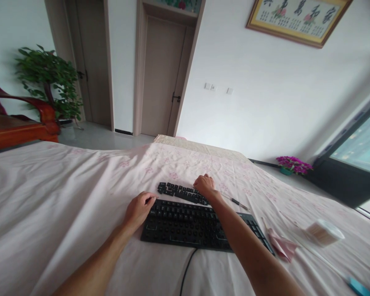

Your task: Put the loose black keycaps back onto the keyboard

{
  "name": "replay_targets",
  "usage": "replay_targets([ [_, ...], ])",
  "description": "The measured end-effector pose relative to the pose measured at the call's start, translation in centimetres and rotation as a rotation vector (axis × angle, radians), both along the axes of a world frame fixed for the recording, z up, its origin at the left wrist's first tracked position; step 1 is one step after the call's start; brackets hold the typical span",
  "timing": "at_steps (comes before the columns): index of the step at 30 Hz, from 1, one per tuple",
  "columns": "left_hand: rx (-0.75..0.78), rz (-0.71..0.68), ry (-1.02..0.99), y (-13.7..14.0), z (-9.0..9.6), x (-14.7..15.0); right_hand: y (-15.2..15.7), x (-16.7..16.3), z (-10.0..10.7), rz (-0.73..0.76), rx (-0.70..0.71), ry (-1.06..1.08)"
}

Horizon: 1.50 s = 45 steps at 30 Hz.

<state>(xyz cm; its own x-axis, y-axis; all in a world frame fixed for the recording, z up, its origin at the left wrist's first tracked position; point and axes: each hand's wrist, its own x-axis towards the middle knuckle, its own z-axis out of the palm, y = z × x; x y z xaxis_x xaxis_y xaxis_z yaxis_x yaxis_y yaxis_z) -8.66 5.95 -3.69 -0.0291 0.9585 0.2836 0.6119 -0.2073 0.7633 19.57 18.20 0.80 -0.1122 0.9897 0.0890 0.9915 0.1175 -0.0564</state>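
Note:
A black keyboard (pixel 185 235) lies on the pink-white cloth in front of me. Its upper rows carry keycaps, while many lower positions show bare sockets. Loose black keycaps (pixel 185 195) lie in rows just beyond its far edge. My left hand (pixel 142 209) rests at the keyboard's far left corner, fingers curled and closed; whatever they hold, if anything, is hidden. Past the far edge, my right hand (pixel 205 185) is at the right part of the loose keycaps, its fingers bent together. What lies in them is not visible. My right forearm covers part of the keyboard.
Right of the keycaps lies a thin tool with a black grip (pixel 236 202). A pink cloth (pixel 282 245), a pack of cotton swabs (pixel 324 232) and a blue-ended stick (pixel 357 286) lie to the right. A black cable (pixel 188 269) runs toward me from the keyboard.

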Motion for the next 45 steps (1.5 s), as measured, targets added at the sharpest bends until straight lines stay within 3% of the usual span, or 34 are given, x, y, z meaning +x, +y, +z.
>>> replay_targets([
  [10, 0.012, -0.002, -0.003, 0.1, -0.1, 0.0, -0.4, 0.3, 0.8, -0.016, -0.017, 0.254],
  [19, 0.004, -0.009, 0.007, -0.1, 0.0, 0.0, -5.6, 0.2, 1.8, 0.099, -0.142, 0.832],
  [24, -0.007, -0.011, 0.012, -0.1, 0.0, 0.0, -9.4, 0.2, 2.5, 0.112, -0.377, 1.4],
  [27, -0.015, -0.009, 0.007, -0.1, 0.1, 0.0, -11.0, 0.2, 2.9, 0.119, -0.452, 1.547],
  [39, -0.011, -0.017, 0.022, -0.2, -0.1, 0.0, -14.8, -0.6, 3.1, 0.106, -0.619, 1.852],
  [42, -0.015, -0.018, 0.023, -0.1, -0.3, 0.0, -15.2, -0.4, 2.9, 0.071, -0.542, 1.786],
  [45, -0.018, -0.015, 0.025, -0.1, -0.4, 0.0, -15.3, 0.3, 2.2, 0.047, -0.353, 1.62],
])
